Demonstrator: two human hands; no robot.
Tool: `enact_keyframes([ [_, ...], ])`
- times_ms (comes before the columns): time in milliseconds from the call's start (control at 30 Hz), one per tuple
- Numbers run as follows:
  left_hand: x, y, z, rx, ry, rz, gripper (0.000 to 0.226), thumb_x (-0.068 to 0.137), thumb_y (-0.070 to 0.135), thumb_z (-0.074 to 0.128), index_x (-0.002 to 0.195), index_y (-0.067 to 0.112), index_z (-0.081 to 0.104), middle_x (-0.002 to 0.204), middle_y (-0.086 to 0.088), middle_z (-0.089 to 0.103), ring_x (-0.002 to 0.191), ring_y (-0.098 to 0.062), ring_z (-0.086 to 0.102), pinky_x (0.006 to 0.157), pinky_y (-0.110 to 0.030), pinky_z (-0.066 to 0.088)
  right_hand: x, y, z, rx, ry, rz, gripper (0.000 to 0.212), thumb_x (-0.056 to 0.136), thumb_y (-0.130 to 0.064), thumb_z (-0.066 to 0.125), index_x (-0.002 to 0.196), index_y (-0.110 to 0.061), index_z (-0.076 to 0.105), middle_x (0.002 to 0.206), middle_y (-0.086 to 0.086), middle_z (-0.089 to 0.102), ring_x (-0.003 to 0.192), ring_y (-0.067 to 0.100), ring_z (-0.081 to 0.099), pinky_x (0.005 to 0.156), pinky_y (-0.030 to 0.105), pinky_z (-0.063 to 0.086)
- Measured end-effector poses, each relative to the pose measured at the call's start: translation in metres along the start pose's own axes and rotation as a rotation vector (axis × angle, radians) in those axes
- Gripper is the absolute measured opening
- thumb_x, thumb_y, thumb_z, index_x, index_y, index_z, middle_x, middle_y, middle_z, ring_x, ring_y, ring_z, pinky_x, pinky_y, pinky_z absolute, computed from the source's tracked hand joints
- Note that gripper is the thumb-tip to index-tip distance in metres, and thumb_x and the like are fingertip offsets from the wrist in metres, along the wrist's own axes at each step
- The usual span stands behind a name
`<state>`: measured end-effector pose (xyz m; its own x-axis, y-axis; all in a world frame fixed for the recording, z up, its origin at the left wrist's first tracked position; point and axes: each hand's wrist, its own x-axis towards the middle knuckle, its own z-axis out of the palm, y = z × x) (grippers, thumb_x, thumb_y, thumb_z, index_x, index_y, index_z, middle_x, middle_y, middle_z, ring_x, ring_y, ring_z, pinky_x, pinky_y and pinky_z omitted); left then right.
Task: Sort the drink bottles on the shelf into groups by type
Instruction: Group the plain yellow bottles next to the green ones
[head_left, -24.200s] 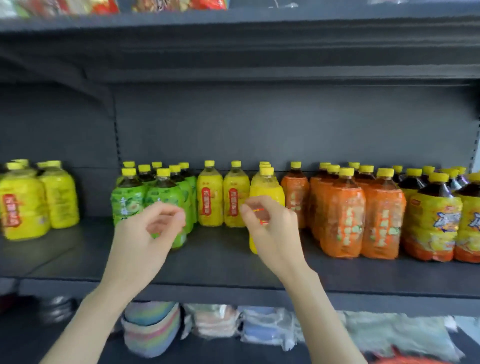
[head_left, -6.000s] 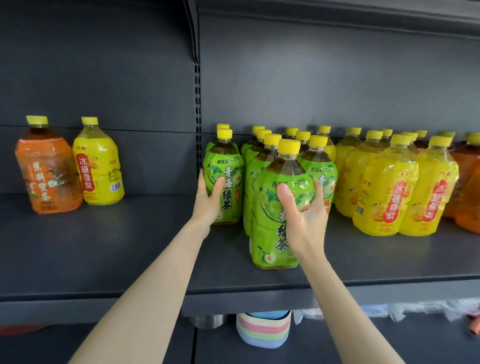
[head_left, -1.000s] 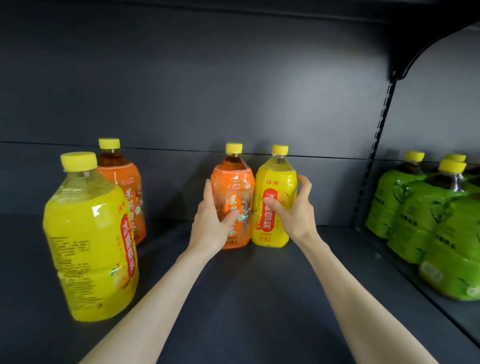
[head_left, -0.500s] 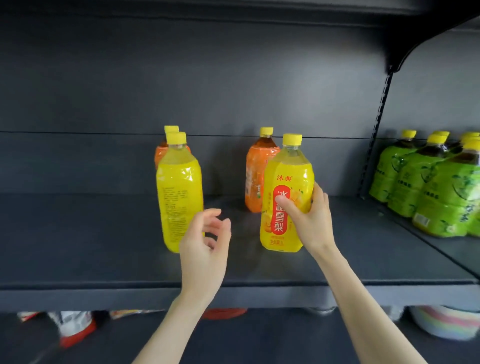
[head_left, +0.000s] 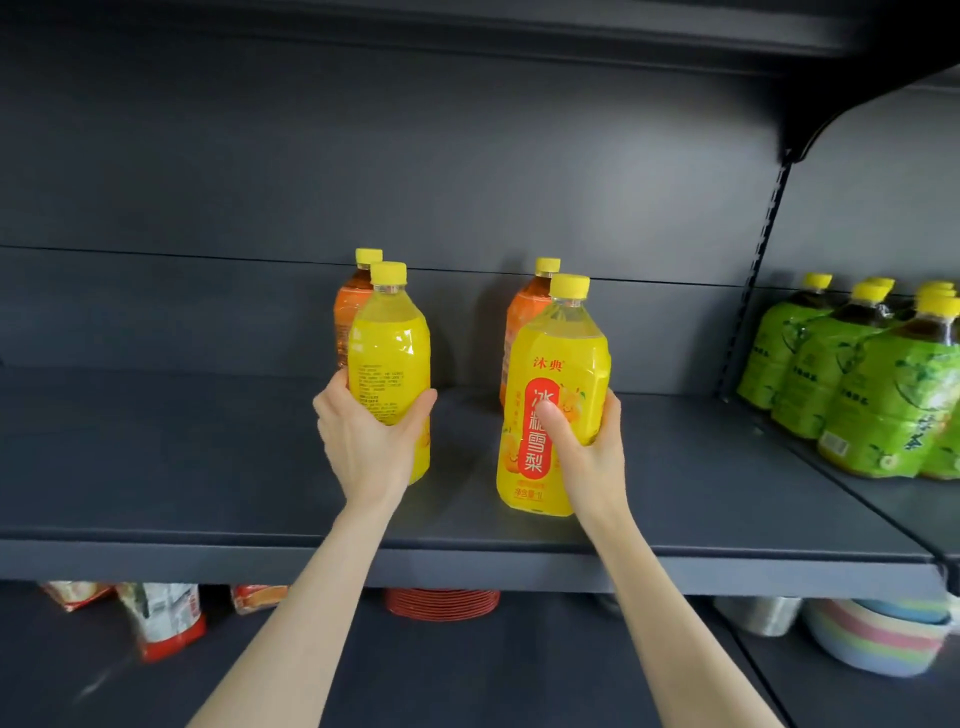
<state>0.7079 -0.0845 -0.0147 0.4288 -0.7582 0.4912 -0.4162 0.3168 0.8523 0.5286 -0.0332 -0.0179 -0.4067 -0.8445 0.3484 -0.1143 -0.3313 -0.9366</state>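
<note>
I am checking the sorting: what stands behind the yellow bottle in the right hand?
An orange bottle with a yellow cap stands behind the yellow bottle that the right hand grips. Most of its body and label are covered.

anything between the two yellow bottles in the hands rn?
Head view: only bare shelf between the left yellow bottle and the right yellow bottle. The orange bottles stand behind them, not in the gap.
</note>
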Motion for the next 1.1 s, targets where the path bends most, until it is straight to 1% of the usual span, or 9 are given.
enact_keyframes([
  [100, -0.004, -0.009, -0.017, -0.256, -0.223, 0.064, 0.084, 0.068, 0.047, 0.079, 0.135, 0.024, 0.033, 0.126, 0.005, 0.051, 0.107, -0.01, 0.054, 0.086, -0.03, 0.047, -0.001, 0.0, -0.003, 0.039, -0.026, 0.002, 0.073, 0.07, -0.051, 0.066, 0.134, -0.028, 0.041, 0.117, -0.007, 0.063, 0.1, 0.014, 0.065, 0.08, 0.031, 0.058],
  [200, -0.015, -0.005, -0.02, -0.456, -0.448, 0.0, 0.092, 0.063, 0.061, 0.065, 0.14, 0.032, 0.024, 0.126, 0.011, 0.05, 0.109, -0.007, 0.055, 0.083, -0.029, 0.051, -0.005, -0.002, -0.007, 0.084, -0.035, 0.011, 0.064, 0.068, -0.053, 0.065, 0.125, -0.031, 0.046, 0.113, -0.007, 0.065, 0.097, 0.012, 0.067, 0.074, 0.024, 0.057],
  [300, -0.028, 0.011, -0.005, -0.482, -0.408, -0.025, 0.087, 0.067, 0.06, 0.069, 0.139, 0.034, 0.027, 0.117, 0.016, 0.052, 0.104, -0.007, 0.057, 0.074, -0.023, 0.049, -0.011, -0.003, -0.011, 0.089, 0.006, -0.002, 0.055, 0.073, -0.057, 0.07, 0.117, -0.034, 0.049, 0.108, -0.011, 0.066, 0.093, 0.011, 0.068, 0.068, 0.02, 0.057],
  [367, -0.038, 0.021, 0.002, -0.524, -0.35, -0.03, 0.08, 0.071, 0.056, 0.069, 0.138, 0.03, 0.033, 0.111, 0.02, 0.054, 0.1, -0.005, 0.058, 0.072, -0.022, 0.049, -0.016, -0.004, -0.019, 0.089, 0.043, -0.012, 0.055, 0.071, -0.054, 0.064, 0.118, -0.029, 0.053, 0.107, -0.009, 0.068, 0.092, 0.011, 0.07, 0.069, 0.021, 0.058],
  [500, -0.058, 0.043, 0.013, -0.678, -0.423, -0.065, 0.058, 0.07, 0.062, 0.058, 0.123, 0.04, 0.046, 0.111, 0.015, 0.062, 0.098, -0.008, 0.064, 0.074, -0.027, 0.052, -0.02, -0.021, -0.059, 0.057, 0.101, -0.068, 0.059, 0.07, -0.059, 0.066, 0.117, -0.023, 0.058, 0.101, -0.004, 0.072, 0.088, 0.008, 0.071, 0.067, 0.023, 0.058],
  [633, -0.085, 0.082, 0.036, -0.774, -0.546, -0.058, 0.035, 0.075, 0.053, 0.054, 0.108, 0.041, 0.052, 0.097, 0.017, 0.068, 0.091, -0.004, 0.067, 0.065, -0.021, 0.053, -0.023, -0.045, -0.119, 0.033, 0.189, -0.104, 0.052, 0.068, -0.063, 0.064, 0.107, -0.028, 0.061, 0.098, -0.003, 0.074, 0.087, 0.01, 0.072, 0.07, 0.026, 0.057],
  [800, -0.148, 0.139, 0.081, -0.835, -0.691, -0.033, 0.053, 0.065, 0.066, 0.055, 0.112, 0.043, 0.052, 0.1, 0.016, 0.069, 0.091, -0.005, 0.068, 0.066, -0.023, 0.055, -0.039, -0.063, -0.215, -0.016, 0.3, -0.11, 0.046, 0.07, -0.06, 0.064, 0.105, -0.03, 0.064, 0.096, -0.004, 0.074, 0.086, 0.01, 0.071, 0.073, 0.031, 0.058],
  [933, -0.228, 0.181, 0.128, -0.87, -0.777, -0.047, 0.052, 0.063, 0.067, 0.056, 0.108, 0.04, 0.055, 0.1, 0.013, 0.07, 0.091, -0.01, 0.068, 0.072, -0.032, 0.054, -0.062, -0.068, -0.314, -0.064, 0.375, -0.089, 0.052, 0.062, -0.067, 0.064, 0.101, -0.031, 0.065, 0.094, -0.004, 0.075, 0.086, 0.012, 0.072, 0.074, 0.035, 0.059],
  [1100, -0.324, 0.238, 0.182, -0.871, -0.857, -0.047, 0.046, 0.071, 0.061, 0.057, 0.11, 0.036, 0.054, 0.099, 0.011, 0.07, 0.091, -0.01, 0.068, 0.07, -0.029, 0.054, -0.084, -0.073, -0.435, -0.136, 0.434, -0.068, 0.049, 0.067, -0.062, 0.064, 0.101, -0.028, 0.065, 0.09, -0.003, 0.075, 0.08, 0.012, 0.072, 0.068, 0.03, 0.058],
])
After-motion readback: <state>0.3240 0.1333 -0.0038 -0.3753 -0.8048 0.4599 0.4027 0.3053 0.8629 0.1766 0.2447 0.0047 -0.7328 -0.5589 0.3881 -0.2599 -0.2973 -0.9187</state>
